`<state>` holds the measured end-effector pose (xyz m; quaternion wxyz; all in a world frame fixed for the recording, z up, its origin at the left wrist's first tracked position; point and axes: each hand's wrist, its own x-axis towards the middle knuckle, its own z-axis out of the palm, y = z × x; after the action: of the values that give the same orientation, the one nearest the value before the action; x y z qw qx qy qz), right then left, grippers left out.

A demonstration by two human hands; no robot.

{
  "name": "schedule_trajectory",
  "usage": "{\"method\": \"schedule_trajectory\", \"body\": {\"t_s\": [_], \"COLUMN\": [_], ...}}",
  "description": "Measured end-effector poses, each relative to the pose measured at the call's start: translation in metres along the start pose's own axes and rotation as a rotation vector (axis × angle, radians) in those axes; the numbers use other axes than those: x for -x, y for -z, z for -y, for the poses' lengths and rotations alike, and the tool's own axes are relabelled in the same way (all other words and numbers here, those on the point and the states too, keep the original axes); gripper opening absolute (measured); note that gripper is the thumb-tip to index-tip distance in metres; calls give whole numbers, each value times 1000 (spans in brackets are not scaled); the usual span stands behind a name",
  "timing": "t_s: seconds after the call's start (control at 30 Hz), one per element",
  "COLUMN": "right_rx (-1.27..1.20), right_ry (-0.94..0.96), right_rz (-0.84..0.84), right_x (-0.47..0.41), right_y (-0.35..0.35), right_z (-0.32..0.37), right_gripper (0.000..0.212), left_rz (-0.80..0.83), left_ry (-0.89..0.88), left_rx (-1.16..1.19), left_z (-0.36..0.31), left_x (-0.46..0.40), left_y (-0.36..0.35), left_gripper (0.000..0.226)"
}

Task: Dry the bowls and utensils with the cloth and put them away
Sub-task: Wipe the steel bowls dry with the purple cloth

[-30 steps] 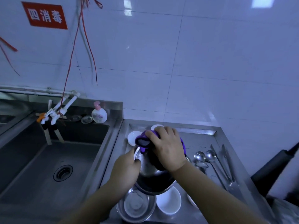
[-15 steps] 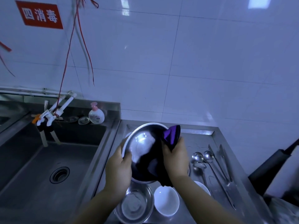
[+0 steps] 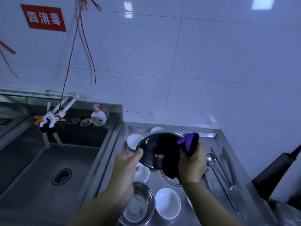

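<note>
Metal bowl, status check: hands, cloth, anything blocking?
Left hand grips metal bowl rim, held tilted above counter. Right hand presses purple cloth on its far edge. White bowls underneath, nothing blocking.

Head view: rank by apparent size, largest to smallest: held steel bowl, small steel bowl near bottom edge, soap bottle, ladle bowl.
1. Held steel bowl, gripped by the left hand, cloth in the right hand.
2. Small steel bowl, though it is nearer the camera, so unsure.
3. Soap bottle.
4. Ladle bowl.
</note>
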<state>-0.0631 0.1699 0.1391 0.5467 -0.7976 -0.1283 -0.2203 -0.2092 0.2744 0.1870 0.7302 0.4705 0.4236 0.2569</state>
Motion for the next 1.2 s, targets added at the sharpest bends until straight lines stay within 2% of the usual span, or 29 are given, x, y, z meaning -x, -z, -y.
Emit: {"method": "schedule_trajectory", "body": {"t_s": [0.07,0.13,0.23,0.37,0.43,0.47,0.53,0.6,0.67,0.77,0.8,0.87,1.0,1.1,1.2], "right_rx": [34,28,34,43,27,3,-83,-162,-176,-71,-39,-11,-35,-112,-209], "right_ry": [225,443,675,915,891,820,643,545,575,800,844,862,907,864,802], "right_rz": [-13,6,90,246,313,328,301,262,268,327,349,390,324,299,290], "right_x": [5,14,26,34,35,35,34,32,32,41,45,51,46,38,28], "right_y": [1,4,8,19,24,27,29,25,20,14,13,12,8,4,2], "right_z": [-3,-4,-10,-27,-30,-29,-20,-6,11,27,29,28,35,50,62], "right_gripper": [30,36,35,48,47,44,41,43,50,44,49,60,47,47,46], "left_rz": [151,216,125,118,115,112,128,159,175,221,246,300,412,407,389], "left_ry": [254,396,408,288,192,138,30,-38,-90,-159,-175,-161,-136,-192,-171], "left_rx": [291,466,575,452,336,281,195,127,98,126,115,90,118,165,152], "left_z": [-5,-11,-21,-24,-24,-24,-25,-21,-15,-10,-10,-10,-12,-14,-22], "left_x": [-2,-11,-27,-37,-39,-39,-38,-35,-27,-13,-10,-7,2,6,7], "left_y": [-6,-12,-13,-5,-1,0,1,-4,-14,-23,-24,-23,-25,-25,-27], "left_gripper": [33,38,21,21,21,19,16,16,22,30,35,56,64,74,86]}}
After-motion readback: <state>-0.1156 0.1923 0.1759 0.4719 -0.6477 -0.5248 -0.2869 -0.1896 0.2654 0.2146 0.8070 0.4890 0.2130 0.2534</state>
